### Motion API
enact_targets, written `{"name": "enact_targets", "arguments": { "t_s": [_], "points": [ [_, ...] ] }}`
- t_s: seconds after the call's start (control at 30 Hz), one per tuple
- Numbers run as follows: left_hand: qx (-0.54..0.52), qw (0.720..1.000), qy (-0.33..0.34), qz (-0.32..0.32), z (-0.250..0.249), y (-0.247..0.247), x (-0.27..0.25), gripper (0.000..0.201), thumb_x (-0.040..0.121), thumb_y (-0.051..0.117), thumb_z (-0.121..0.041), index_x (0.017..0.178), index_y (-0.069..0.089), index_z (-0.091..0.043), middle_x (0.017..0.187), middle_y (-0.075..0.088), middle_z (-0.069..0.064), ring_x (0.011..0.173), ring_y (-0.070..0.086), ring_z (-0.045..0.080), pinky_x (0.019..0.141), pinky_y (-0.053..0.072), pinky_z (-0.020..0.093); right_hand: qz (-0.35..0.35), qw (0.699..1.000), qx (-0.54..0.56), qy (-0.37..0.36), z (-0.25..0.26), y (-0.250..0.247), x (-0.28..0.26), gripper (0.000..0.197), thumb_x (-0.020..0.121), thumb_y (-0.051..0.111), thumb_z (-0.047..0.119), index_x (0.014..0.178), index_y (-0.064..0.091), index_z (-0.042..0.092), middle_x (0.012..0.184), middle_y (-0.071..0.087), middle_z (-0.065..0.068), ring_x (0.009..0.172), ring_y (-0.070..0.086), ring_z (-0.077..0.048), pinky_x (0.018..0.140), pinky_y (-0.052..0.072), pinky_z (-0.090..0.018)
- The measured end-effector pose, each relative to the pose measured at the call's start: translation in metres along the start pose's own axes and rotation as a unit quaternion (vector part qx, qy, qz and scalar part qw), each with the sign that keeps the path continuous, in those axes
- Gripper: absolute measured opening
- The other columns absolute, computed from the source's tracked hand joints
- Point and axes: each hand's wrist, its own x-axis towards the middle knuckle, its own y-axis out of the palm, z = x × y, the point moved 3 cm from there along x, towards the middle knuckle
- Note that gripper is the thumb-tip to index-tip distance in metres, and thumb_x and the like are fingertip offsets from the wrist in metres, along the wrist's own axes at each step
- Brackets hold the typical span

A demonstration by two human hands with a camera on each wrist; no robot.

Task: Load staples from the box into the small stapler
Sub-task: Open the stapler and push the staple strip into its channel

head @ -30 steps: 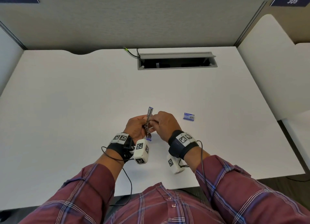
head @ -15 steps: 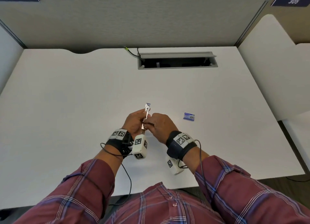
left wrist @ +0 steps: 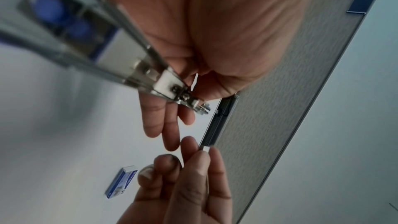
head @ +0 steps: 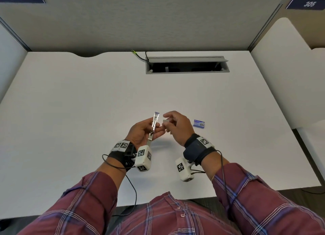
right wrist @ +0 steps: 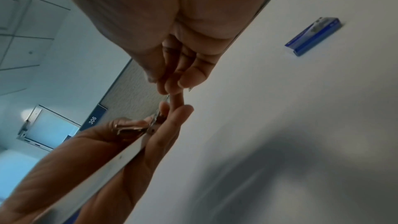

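My left hand (head: pixel 143 131) holds the small metal stapler (head: pixel 154 124) swung open above the white desk (head: pixel 70 111), thumb and fingers gripping its middle. In the left wrist view the stapler's hinge (left wrist: pixel 172 89) lies against my palm. My right hand (head: pixel 174 124) hovers just right of the stapler and pinches a short silvery strip of staples (head: pixel 165 121) between thumb and fingertips; the strip of staples (left wrist: pixel 205 148) shows end-on in the left wrist view. The blue staple box (head: pixel 199 123) lies on the desk right of my right hand, and it also shows in both wrist views as the staple box (left wrist: pixel 121 182) (right wrist: pixel 314 36).
A grey cable hatch (head: pixel 187 65) with its lid up sits in the desk's far middle, with a cable (head: pixel 139 56) running from it. Grey partition panels stand behind the desk. White partitions close off both sides.
The hands were together on the stapler. My right hand has come away to the right with the staple strip in its fingertips, while the left hand keeps the open stapler.
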Motion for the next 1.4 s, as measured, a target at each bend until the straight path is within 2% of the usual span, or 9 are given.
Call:
{"name": "enact_targets", "arguments": {
  "t_s": [0.1,0.3,0.43,0.57,0.83,1.03,1.2,1.3,1.4],
  "points": [
    [0.019,1.0,-0.013,0.009,0.002,0.004,-0.005,0.046,0.084,0.042,0.017,0.127,0.057,0.022,0.097,0.073,0.023,0.114,0.071,0.049,0.104,0.055,0.054,-0.018,1.0,0.015,0.006,0.0,-0.005,0.003,0.01,0.088,0.075,0.017,0.095,0.068,0.015,0.077,0.073,-0.005,0.07,0.071,-0.02,0.062,0.056,-0.024],
    [0.013,0.999,-0.046,0.006,0.006,0.004,-0.006,0.052,0.085,0.037,0.017,0.131,0.061,0.016,0.1,0.065,0.023,0.116,0.068,0.052,0.094,0.061,0.052,0.01,0.998,-0.047,-0.03,0.001,-0.008,0.009,0.008,0.091,0.072,0.012,0.097,0.076,0.015,0.084,0.07,0.021,0.077,0.065,0.012,0.071,0.045,-0.004],
    [0.023,0.998,-0.056,0.019,0.007,0.004,-0.005,0.05,0.086,0.034,0.017,0.127,0.063,0.016,0.103,0.064,0.024,0.113,0.07,0.052,0.093,0.061,0.052,0.055,0.986,-0.136,-0.078,0.003,-0.005,0.013,0.009,0.094,0.067,0.02,0.097,0.075,0.02,0.096,0.075,0.008,0.083,0.061,-0.001,0.078,0.046,-0.018],
    [0.029,0.997,-0.064,0.03,0.008,0.003,-0.007,0.05,0.085,0.036,0.016,0.129,0.061,0.018,0.105,0.064,0.026,0.115,0.069,0.054,0.089,0.062,0.052,0.074,0.978,-0.169,-0.101,0.005,-0.003,0.016,0.009,0.094,0.067,0.022,0.097,0.075,0.02,0.094,0.072,0.006,0.077,0.053,0.008,0.071,0.034,-0.011],
    [0.031,0.996,-0.078,0.037,0.009,0.003,-0.003,0.055,0.081,0.036,0.018,0.132,0.056,0.02,0.1,0.067,0.025,0.107,0.073,0.05,0.088,0.062,0.051,0.082,0.976,-0.175,-0.095,0.003,0.004,0.019,0.011,0.092,0.069,0.016,0.096,0.078,0.021,0.091,0.065,0.008,0.079,0.056,0.001,0.073,0.039,-0.015],
    [0.026,0.995,-0.076,0.061,0.01,0.004,-0.002,0.074,0.064,0.058,0.007,0.138,0.057,0.013,0.131,0.054,0.034,0.117,0.069,0.048,0.093,0.06,0.049,0.086,0.972,-0.199,-0.088,0.002,0.007,0.018,0.015,0.092,0.069,0.017,0.102,0.08,0.019,0.096,0.064,0.005,0.091,0.06,-0.011,0.082,0.042,-0.022],
    [0.02,0.996,-0.07,0.05,0.01,0.001,0.002,0.063,0.072,0.049,0.013,0.134,0.054,0.02,0.124,0.055,0.031,0.109,0.073,0.047,0.088,0.062,0.048,0.022,0.977,-0.184,-0.106,0.0,0.0,0.014,0.02,0.093,0.063,0.013,0.105,0.078,0.018,0.099,0.068,-0.001,0.087,0.057,-0.009,0.082,0.042,-0.023],
    [0.026,0.996,-0.069,0.048,0.009,-0.001,0.003,0.073,0.067,0.055,0.008,0.139,0.052,0.018,0.135,0.055,0.04,0.12,0.067,0.051,0.093,0.06,0.049,0.017,0.96,-0.241,-0.138,0.004,0.001,0.009,0.025,0.09,0.058,0.016,0.1,0.08,0.022,0.099,0.064,0.0,0.092,0.06,-0.019,0.08,0.049,-0.034],
    [0.03,0.994,-0.077,0.07,0.009,0.002,0.001,0.072,0.068,0.053,0.007,0.139,0.056,0.014,0.147,0.049,0.044,0.134,0.057,0.052,0.099,0.058,0.049,0.035,0.928,-0.322,-0.181,0.008,0.003,0.002,0.026,0.086,0.06,0.02,0.1,0.08,0.028,0.099,0.062,0.0,0.092,0.058,-0.024,0.077,0.046,-0.038]
  ]
}}
